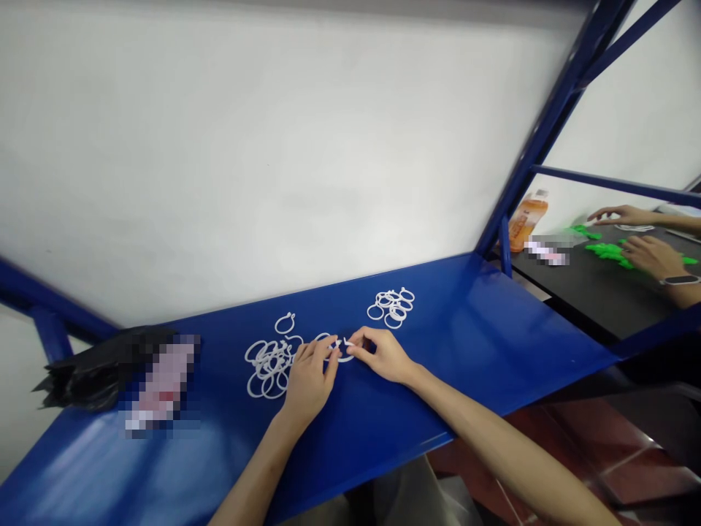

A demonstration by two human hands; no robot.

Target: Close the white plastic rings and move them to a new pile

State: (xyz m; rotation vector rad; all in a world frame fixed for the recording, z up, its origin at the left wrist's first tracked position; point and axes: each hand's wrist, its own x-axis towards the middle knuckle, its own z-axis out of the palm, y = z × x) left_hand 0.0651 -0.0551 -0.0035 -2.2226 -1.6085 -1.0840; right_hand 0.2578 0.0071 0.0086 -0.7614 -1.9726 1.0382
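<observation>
You get moderate, fairly even light on the white wall (274, 146), which greys toward its top. Pale streaks of glare cross the near left corner of the desk (493, 329), with a fainter sheen by its far right corner. Beyond the near edge, the floor (613, 435) is dim, with a small glint. Your hands (309, 380) and the white rings (268, 365) look slightly soft. Blocky pixelation hides a pinkish object (164, 383) near the left end. Wide-angle stretch slants the blue post (550, 120).
</observation>
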